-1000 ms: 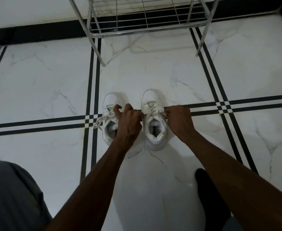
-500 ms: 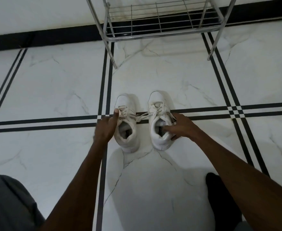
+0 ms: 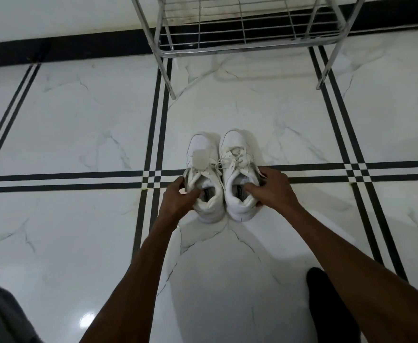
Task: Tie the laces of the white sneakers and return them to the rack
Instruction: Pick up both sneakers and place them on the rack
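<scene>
- Now both hands off laces: left hand grips collar of left white leather sneaker, right hand grips right white sneaker.
- Pair pushed together on marble floor, just short of chrome wire rack.
- Tying prob done; lift to rack next.

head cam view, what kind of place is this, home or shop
Most likely a home entryway or hallway. A small metal wire shoe rack stands against the wall, the floor is glossy white marble-look tile with black stripes, and only one pair of white sneakers is out.
</scene>
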`<control>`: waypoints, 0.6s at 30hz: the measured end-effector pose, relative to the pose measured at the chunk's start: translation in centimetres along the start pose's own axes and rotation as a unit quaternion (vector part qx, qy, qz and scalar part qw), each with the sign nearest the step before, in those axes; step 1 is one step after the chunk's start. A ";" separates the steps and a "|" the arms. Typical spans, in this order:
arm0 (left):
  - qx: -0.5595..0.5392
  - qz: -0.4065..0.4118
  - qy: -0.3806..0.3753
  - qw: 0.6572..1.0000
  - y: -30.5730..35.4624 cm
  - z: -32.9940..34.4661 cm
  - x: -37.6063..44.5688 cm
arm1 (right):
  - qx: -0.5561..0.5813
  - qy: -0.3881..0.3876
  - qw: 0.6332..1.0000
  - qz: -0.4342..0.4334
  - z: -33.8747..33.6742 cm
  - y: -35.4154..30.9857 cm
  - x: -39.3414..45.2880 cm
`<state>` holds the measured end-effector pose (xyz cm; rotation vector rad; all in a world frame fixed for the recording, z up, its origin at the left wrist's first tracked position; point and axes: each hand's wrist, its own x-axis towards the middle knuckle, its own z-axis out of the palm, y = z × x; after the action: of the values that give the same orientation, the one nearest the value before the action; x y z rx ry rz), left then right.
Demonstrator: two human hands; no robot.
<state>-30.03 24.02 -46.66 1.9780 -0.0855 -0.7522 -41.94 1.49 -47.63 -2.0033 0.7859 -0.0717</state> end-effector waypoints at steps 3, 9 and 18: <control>0.012 0.022 0.017 1.000 1.3 0.8 -0.1 | 0.006 0.009 1.000 -0.020 -1.1 -0.2 0.4; 0.018 0.035 -0.001 0.999 8.3 0.8 -2.1 | 0.014 0.015 1.000 -0.021 -7.2 -4.6 -0.3; 0.043 0.009 -0.022 0.999 30.0 -2.7 -10.0 | 0.032 0.008 0.999 0.024 -24.2 -21.3 -3.8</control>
<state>-29.26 14.19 -16.51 2.0393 -0.1658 -0.7924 -42.84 -7.41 -16.44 -1.9248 0.8319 -0.0835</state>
